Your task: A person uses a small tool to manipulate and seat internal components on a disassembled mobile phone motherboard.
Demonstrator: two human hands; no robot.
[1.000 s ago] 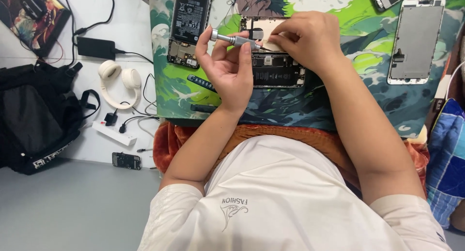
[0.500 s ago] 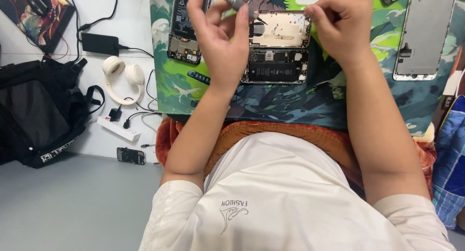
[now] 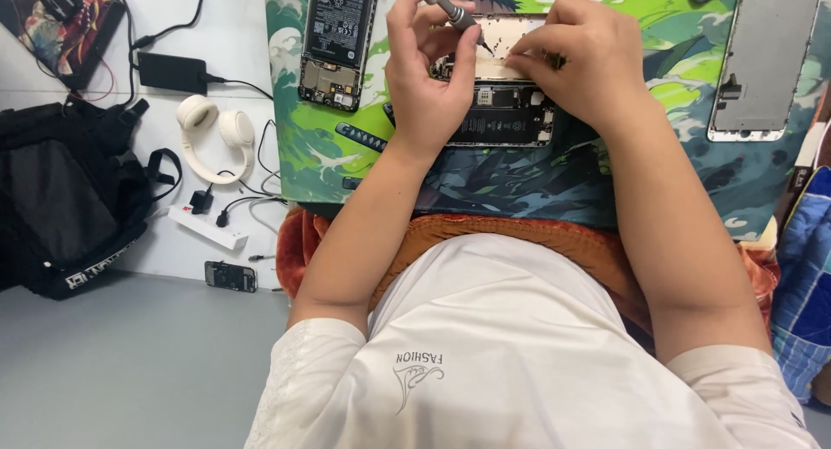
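Note:
An opened phone [image 3: 506, 120] with its battery and boards showing lies on a green and blue illustrated mat [image 3: 519, 185]. My left hand [image 3: 428, 85] holds a slim grey screwdriver [image 3: 452, 9] in its fingertips, tip angled down at the phone's pale upper part. My right hand [image 3: 580, 64] rests on that upper part, fingers pressing it and hiding the spot under them. Both forearms reach out from my white shirt over the mat's near edge.
A second opened phone [image 3: 336, 42] lies on the mat's left, a detached screen panel [image 3: 762, 64] on its right. Left of the mat are white headphones [image 3: 212, 129], a black charger [image 3: 173, 72], a power strip [image 3: 208, 226], a small phone [image 3: 230, 276] and a black bag [image 3: 61, 198].
My right hand has come back from the upper right onto the phone's top part. My left hand has turned the screwdriver so its tip points down at the phone.

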